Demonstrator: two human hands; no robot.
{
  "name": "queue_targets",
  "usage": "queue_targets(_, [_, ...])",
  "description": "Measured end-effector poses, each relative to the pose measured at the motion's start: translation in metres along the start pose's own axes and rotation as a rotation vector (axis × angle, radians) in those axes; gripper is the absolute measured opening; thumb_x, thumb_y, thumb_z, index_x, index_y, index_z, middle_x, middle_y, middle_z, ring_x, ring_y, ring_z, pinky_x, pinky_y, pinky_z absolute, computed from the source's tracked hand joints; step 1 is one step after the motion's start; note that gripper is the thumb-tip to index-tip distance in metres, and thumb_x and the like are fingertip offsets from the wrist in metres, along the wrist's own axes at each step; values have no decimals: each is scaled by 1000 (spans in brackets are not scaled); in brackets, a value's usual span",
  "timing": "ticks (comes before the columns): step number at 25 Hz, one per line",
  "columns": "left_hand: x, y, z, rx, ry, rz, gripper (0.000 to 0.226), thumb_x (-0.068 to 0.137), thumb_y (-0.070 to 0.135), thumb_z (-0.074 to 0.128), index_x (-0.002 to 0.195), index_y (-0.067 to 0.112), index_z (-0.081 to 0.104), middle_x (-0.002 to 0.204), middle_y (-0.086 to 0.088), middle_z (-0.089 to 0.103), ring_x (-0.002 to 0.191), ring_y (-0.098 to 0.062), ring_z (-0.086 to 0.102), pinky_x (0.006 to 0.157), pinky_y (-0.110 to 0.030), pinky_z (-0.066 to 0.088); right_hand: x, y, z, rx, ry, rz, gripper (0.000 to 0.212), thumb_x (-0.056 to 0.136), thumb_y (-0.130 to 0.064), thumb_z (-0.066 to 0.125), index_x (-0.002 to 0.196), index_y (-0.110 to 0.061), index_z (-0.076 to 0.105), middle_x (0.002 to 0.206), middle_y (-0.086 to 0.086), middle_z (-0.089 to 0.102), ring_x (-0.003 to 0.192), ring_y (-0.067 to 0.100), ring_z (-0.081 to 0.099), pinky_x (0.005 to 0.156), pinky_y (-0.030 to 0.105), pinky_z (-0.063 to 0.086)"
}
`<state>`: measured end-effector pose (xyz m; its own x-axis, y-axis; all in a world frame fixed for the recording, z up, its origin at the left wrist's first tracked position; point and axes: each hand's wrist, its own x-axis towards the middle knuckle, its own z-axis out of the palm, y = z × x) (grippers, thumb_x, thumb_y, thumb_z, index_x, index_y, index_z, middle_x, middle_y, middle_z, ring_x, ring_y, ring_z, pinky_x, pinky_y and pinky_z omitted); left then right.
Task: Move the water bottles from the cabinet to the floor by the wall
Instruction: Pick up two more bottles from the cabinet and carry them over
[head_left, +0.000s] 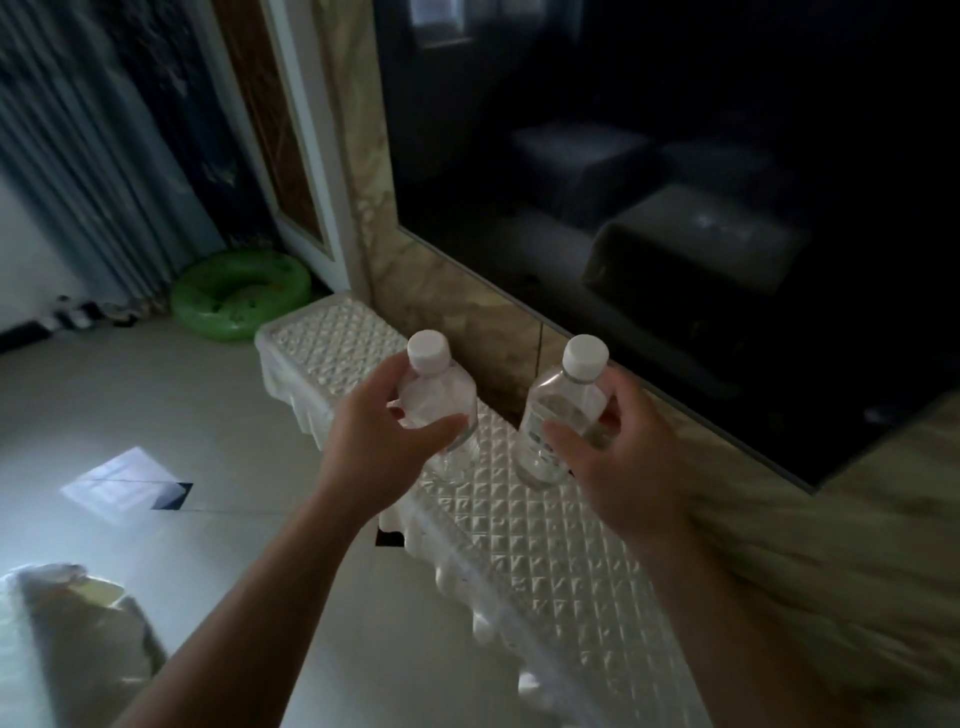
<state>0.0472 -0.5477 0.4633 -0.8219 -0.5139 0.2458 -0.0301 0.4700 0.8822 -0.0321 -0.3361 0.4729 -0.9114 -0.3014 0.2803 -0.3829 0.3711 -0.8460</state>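
Left hand (382, 444): fingers curled around the left bottle (439, 402), at 10 o'clock of the right bottle (558, 415).
Right hand (618, 457): grasps the right bottle.

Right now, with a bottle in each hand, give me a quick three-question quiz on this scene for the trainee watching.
1. True or false: the left hand holds the left bottle and the right hand holds the right bottle.
2. Multiple choice: the bottle caps are A) blue, B) white, C) red.
3. Short answer: what green thing lies on the floor near the curtain?

Key: 1 true; 2 B; 3 the inflatable ring.
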Motion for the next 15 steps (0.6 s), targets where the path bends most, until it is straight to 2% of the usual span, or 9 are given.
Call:
queue_targets(4, [21, -24, -53, -22, 53, -11, 70, 60, 45, 83, 124, 29, 59, 105, 15, 68, 98, -5, 66, 86, -40, 58, 20, -28, 55, 31, -47, -25, 46, 75, -36, 77, 115, -37, 55, 101, -21, 64, 93, -8, 61, 73, 13, 47])
queue_targets(7, [34, -40, -84, -16, 99, -28, 65, 64, 33, 86, 124, 28, 60, 105, 15, 68, 97, -3, 66, 86, -36, 57, 34, -47, 90, 42, -85, -57, 44, 75, -35, 78, 112, -39, 55, 98, -23, 64, 90, -7, 61, 73, 18, 51])
queue_targets(10, [46, -54, -106, -19, 151, -45, 66, 65, 27, 87, 125, 28, 60, 106, 14, 68, 99, -3, 65, 83, -26, 55, 50, -58, 117, 60, -125, -87, 46, 75, -35, 77, 116, -34, 57, 100, -20, 65, 92, -4, 62, 76, 23, 53])
queue_targets(12, [55, -64, -120, -19, 198, -70, 65, 65, 24, 88, 124, 30, 59, 105, 14, 67, 98, -1, 64, 80, -18, 53, 65, -65, 138, 77, -175, -88, 44, 76, -34, 76, 114, -38, 55, 99, -21, 65, 92, -3, 63, 78, 27, 55])
queue_targets(15, [74, -84, -141, -6, 266, -105, 63, 65, 23, 88, 121, 31, 61, 104, 14, 68, 96, -2, 65, 83, -22, 54, 91, -70, 175, 113, -234, -107, 46, 75, -36, 75, 115, -42, 52, 102, -21, 65, 92, -3, 63, 80, 33, 58])
